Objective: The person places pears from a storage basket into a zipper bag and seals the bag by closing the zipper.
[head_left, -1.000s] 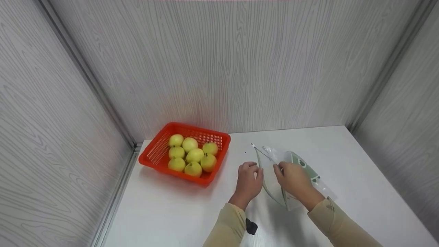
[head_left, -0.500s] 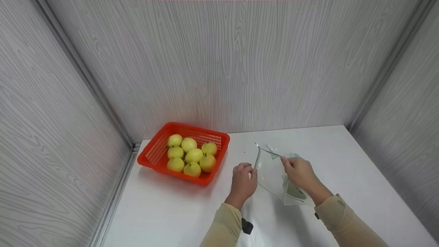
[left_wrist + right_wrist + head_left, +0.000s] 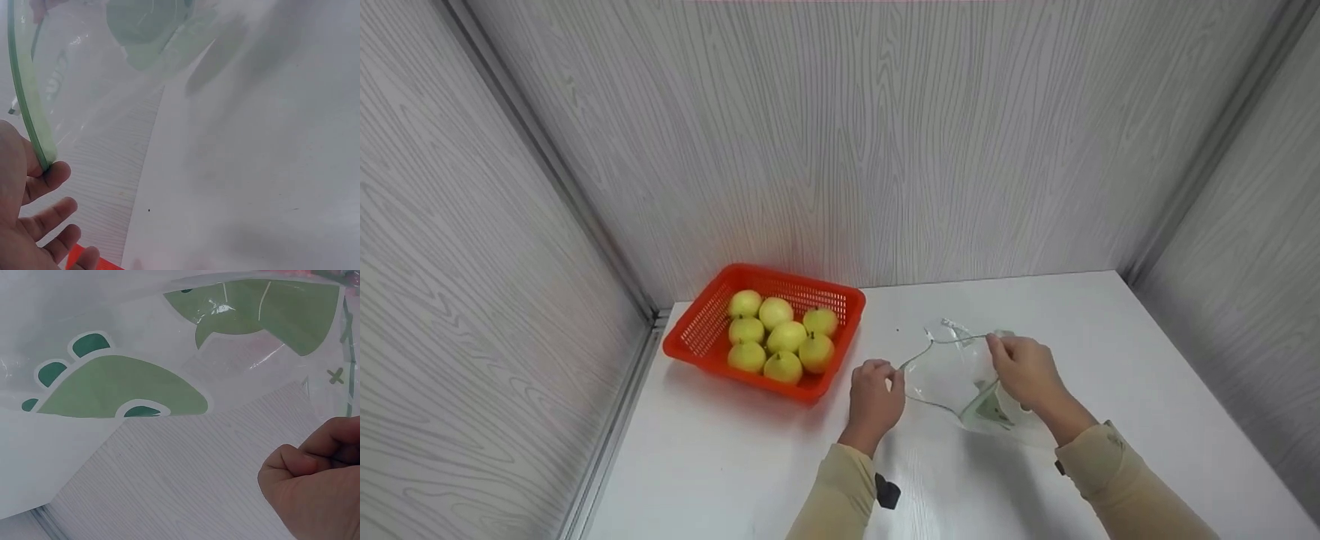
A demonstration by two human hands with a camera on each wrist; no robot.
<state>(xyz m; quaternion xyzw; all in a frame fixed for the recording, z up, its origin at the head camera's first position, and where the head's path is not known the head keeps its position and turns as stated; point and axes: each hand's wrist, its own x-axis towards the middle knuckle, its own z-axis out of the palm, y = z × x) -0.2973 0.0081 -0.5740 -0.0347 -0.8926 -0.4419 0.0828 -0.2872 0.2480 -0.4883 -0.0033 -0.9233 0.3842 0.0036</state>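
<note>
Between the two hands a clear plastic zip bag (image 3: 949, 379) with green printed shapes is spread, its mouth pulled wide apart. My left hand (image 3: 877, 401) pinches one side of the mouth between thumb and forefinger; in the left wrist view the green zip strip (image 3: 28, 107) runs into that pinch, with the other fingers loose. The opposite side of the mouth is pinched by my right hand (image 3: 1027, 375). In the right wrist view the right fingers (image 3: 287, 461) are curled at the bag's edge, and green printed shapes (image 3: 124, 385) show on the film.
To the left of the bag a red plastic basket (image 3: 690, 352) holds several yellow-green pears (image 3: 787, 337). It stands on the white table (image 3: 720, 465), near the grey wood-grain back panel (image 3: 840, 150). Similar panels rise on both sides.
The left hand has moved left and the right hand a little right, drawing the bag's mouth from a narrow slit into a wide opening. The basket has stayed in place.
</note>
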